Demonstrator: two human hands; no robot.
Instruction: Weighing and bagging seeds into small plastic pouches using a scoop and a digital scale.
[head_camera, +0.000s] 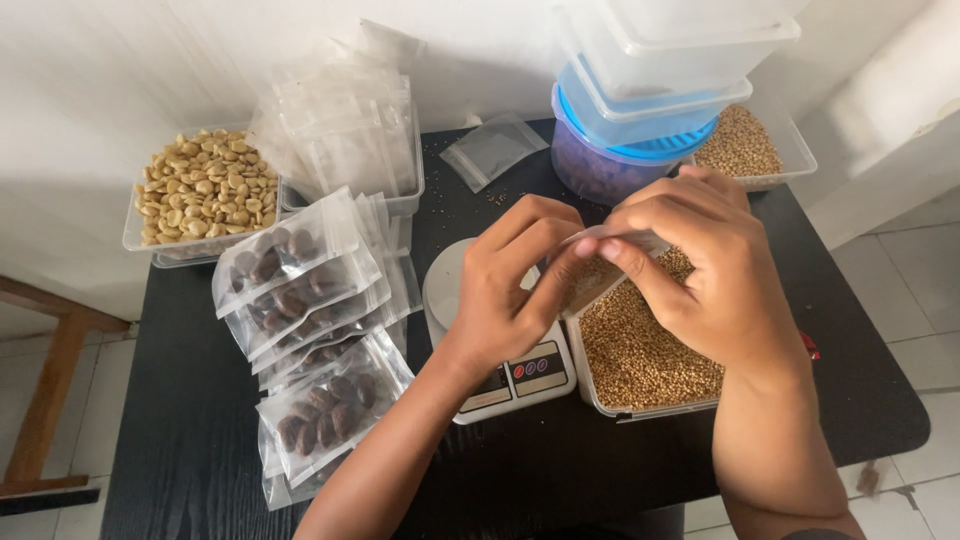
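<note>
Both my hands hold a small clear pouch (598, 268) partly filled with tan seeds, pinching its top edge. My left hand (510, 285) grips the pouch's left side above a white kitchen scale (530, 378). My right hand (700, 265) pinches the right side over a clear tub of small tan seeds (640, 360). The pouch is mostly hidden behind my fingers.
Several sealed pouches of dark brown seeds (300, 330) lie at the left of the black table (180, 420). A tray of pale beans (205, 190), a tray of empty pouches (350, 130), one loose pouch (492, 148), stacked plastic containers (650, 90) and another seed tub (745, 145) stand at the back.
</note>
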